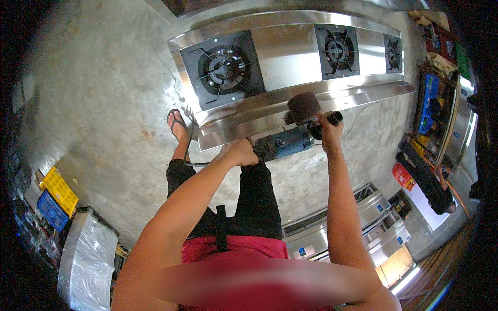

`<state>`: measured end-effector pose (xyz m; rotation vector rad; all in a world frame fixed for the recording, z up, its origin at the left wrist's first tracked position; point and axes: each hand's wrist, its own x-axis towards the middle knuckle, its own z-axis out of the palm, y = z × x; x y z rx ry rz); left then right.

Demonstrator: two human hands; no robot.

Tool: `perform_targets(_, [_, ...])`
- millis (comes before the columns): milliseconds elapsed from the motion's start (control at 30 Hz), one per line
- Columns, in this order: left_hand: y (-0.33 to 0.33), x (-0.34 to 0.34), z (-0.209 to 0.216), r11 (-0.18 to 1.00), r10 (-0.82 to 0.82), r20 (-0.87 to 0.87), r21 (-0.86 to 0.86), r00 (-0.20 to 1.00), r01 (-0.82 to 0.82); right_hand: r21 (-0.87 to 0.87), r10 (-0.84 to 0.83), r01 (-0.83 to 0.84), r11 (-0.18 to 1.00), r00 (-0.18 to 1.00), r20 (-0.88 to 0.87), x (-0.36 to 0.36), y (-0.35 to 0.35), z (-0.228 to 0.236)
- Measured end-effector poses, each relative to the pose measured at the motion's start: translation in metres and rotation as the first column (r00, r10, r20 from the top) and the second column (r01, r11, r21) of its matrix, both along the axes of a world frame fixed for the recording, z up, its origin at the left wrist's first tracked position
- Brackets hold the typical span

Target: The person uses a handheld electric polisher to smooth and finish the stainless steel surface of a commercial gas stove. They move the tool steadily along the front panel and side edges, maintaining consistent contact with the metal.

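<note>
Both my hands are on a blue power polisher (288, 143) with a dark brown abrasive drum (304, 106) at its front. My left hand (239, 152) is wrapped round its rear grip. At the front, my right hand (330, 132) grips the black side handle, whose end (336, 117) sticks out past my fingers. The drum lies against, or just over, the front ledge of a stainless steel gas stove (290, 59); exact contact cannot be made out. A dark cord (199, 164) runs left from the rear of the tool.
The stove carries three black burners, the largest (223, 70) at left. My sandalled foot (179, 127) stands by its left corner, near the cord. Plastic-wrapped metal (88, 259) and yellow and blue crates (59, 192) sit lower left. Steel units (337, 223) and another person (425, 179) are at right.
</note>
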<state>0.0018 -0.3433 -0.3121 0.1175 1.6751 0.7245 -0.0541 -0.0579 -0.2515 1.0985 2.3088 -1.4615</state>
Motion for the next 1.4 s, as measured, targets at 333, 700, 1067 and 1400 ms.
perform_targets(333, [-0.141, 0.024, 0.052, 0.950, -0.244, 0.113, -0.173, 0.963, 0.261, -0.018, 0.042, -0.042, 0.999, 0.999, 0.025, 0.063, -0.129, -0.023])
perform_targets(700, [-0.108, 0.020, 0.044, 0.972, -0.198, 0.055, -0.116, 0.979, 0.203, -0.155, -0.023, 0.026, 0.988, 1.000, 0.019, 0.047, -0.089, -0.023])
perform_targets(1067, [0.004, -0.003, 0.009, 0.999, -0.004, 0.042, -0.043, 0.999, 0.006, -0.043, 0.006, -0.006, 0.999, 1.000, 0.000, 0.000, 0.001, 0.004])
perform_targets(1400, [-0.139, 0.031, 0.050, 0.962, -0.183, 0.147, -0.179, 0.972, 0.208, -0.084, 0.135, -0.133, 0.988, 0.991, 0.015, 0.059, -0.127, -0.026])
